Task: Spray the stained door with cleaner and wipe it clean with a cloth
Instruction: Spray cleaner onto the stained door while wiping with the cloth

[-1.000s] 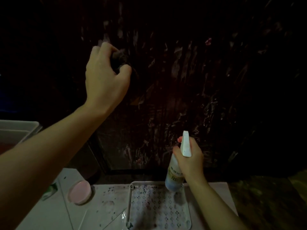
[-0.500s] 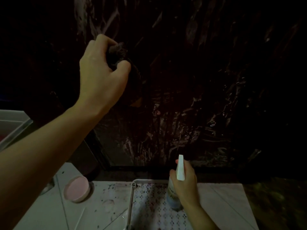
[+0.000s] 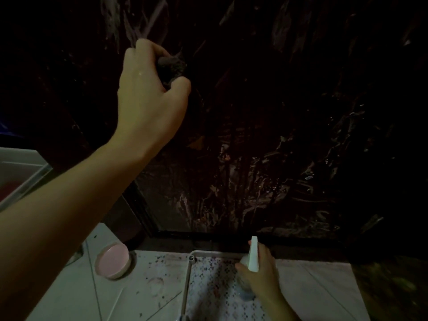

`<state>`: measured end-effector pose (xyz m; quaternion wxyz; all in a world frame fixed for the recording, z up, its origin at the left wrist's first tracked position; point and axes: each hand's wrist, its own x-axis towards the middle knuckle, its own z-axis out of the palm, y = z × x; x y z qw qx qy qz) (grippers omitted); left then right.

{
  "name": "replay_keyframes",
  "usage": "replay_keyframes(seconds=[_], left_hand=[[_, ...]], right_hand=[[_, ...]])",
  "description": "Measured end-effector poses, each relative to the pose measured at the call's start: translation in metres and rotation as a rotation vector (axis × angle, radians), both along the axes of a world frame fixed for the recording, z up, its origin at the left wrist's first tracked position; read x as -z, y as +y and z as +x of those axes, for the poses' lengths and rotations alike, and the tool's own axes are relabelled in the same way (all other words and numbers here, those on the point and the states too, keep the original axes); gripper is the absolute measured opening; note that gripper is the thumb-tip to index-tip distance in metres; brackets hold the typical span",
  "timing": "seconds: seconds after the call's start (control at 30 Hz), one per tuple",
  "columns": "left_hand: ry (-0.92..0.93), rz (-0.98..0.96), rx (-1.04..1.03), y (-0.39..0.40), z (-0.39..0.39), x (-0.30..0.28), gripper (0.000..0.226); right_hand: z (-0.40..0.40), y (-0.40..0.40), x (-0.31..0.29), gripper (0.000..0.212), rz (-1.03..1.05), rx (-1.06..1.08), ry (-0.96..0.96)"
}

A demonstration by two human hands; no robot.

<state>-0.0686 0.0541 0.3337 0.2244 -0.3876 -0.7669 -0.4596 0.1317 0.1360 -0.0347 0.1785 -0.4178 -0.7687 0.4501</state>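
Left hand (image 3: 148, 93) squeezes the cloth (image 3: 172, 67) against the far, dirty door (image 3: 266, 140). Right hand (image 3: 259, 272) grips the bottle (image 3: 252, 256) down near, over the tray (image 3: 208, 286). Smears could just spread if the wet cloth slips.

Bowl (image 3: 112, 260) left of tray (image 3: 188, 272), door (image 3: 266, 135) behind

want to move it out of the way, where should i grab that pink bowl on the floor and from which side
Take the pink bowl by its rim, from above on the near side. It sits upright and open on the tile, with the rim all exposed; its far side lies close to the dark door, and the left hand with the cloth works above there.
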Motion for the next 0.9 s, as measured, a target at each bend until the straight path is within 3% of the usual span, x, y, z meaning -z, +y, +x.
replay_keyframes(seconds=[0.1,0.17,0.2,0.33,0.4,0.47,0.6,0.83,0.9], left_hand=[[-0.059,0.007,0.028,-0.001,-0.001,-0.001,0.021],[-0.104,0.026,0.064,-0.002,0.001,-0.009,0.018],[-0.114,0.033,0.080,-0.002,0.003,-0.015,0.017],[-0.151,0.046,0.189,-0.003,0.021,-0.061,0.013],[-0.157,0.038,0.216,-0.007,0.030,-0.100,0.008],[-0.165,0.033,0.240,-0.012,0.037,-0.151,0.008],[-0.184,-0.003,0.333,-0.021,0.054,-0.281,0.018],[-0.224,-0.117,0.388,-0.027,0.061,-0.546,0.022],[-0.236,-0.144,0.399,-0.026,0.059,-0.613,0.025]], right_hand=[[0.007,0.007,-0.017,0.118,-0.062,-0.084,-0.089],[0.011,0.010,-0.046,0.128,-0.087,-0.158,-0.104],[0.011,0.009,-0.069,0.121,-0.095,-0.177,-0.073],[-0.006,0.000,-0.200,0.045,0.049,-0.188,0.277],[-0.020,-0.008,-0.290,0.029,0.117,-0.180,0.448],[-0.033,-0.016,-0.388,0.028,0.140,-0.198,0.612],[-0.049,-0.027,-0.572,0.040,0.195,-0.275,0.715],[-0.042,-0.024,-0.849,0.005,0.169,-0.247,0.756],[-0.042,-0.021,-0.920,0.008,0.174,-0.213,0.780]])
